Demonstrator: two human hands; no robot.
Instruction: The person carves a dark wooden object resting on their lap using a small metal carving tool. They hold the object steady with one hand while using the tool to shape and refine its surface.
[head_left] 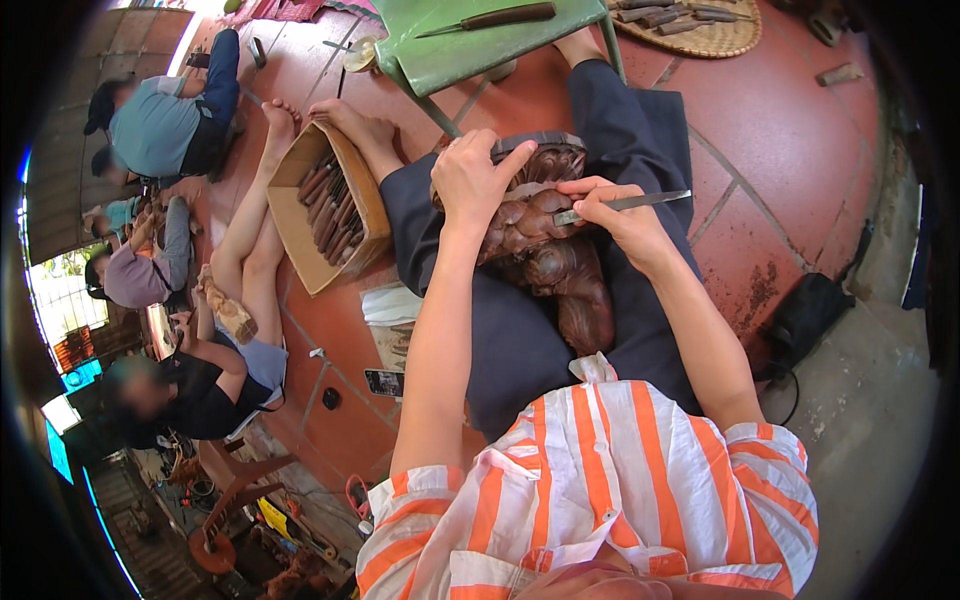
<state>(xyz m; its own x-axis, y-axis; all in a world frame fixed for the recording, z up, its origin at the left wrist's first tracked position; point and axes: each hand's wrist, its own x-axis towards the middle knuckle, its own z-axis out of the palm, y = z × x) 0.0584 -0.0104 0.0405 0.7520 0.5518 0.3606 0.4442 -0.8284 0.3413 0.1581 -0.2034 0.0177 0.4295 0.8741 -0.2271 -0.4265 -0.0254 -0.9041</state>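
A dark brown wood carving point(572, 285) with rounded, bulging forms rests between my legs, its flat round base point(540, 140) toward the far side. My left hand point(478, 180) is closed on the carving near that base, thumb stretched across it and other fingers partly hidden. In my right hand point(622, 218) is a slim grey metal carving tool point(650, 200), pinched between thumb and fingers. One end of the tool meets the carved surface; its pointed other end sticks out to the right.
Ahead stands a green stool point(470, 60) with a wooden-handled blade point(500, 17) on it. At left, a cardboard box point(365, 195) holds several wooden-handled tools. A woven tray point(720, 38) with tools lies far right. A phone point(384, 382) is on the tiles. Several people sit at left.
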